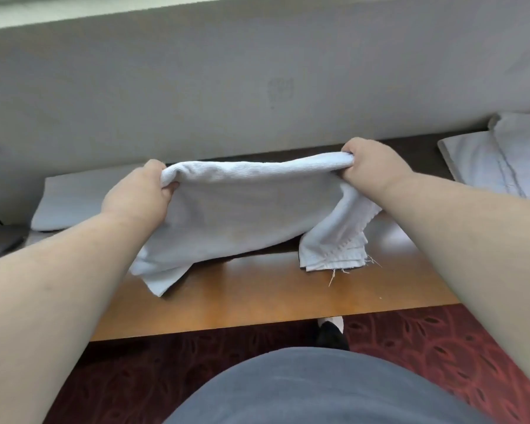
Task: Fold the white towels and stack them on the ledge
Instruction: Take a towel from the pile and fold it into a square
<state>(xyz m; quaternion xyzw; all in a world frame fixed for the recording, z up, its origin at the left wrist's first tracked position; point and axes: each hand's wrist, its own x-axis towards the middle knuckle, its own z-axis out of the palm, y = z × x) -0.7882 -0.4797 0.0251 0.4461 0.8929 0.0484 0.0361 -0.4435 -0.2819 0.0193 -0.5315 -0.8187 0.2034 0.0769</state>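
Folded towel (74,200) lies leftmost on the bench (257,295). Left hand (138,194) and right hand (371,169) each clamp a grip on the raised towel (251,209)'s folded edge; soft, light, floppy, best held at corners.

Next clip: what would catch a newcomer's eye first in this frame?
The white towel in mid-frame, held up by both hands over the wooden ledge: the left hand grips its left end, the right hand its right end, and a frayed corner hangs low at right. Behind lie a folded towel at left and more white cloth at far right.
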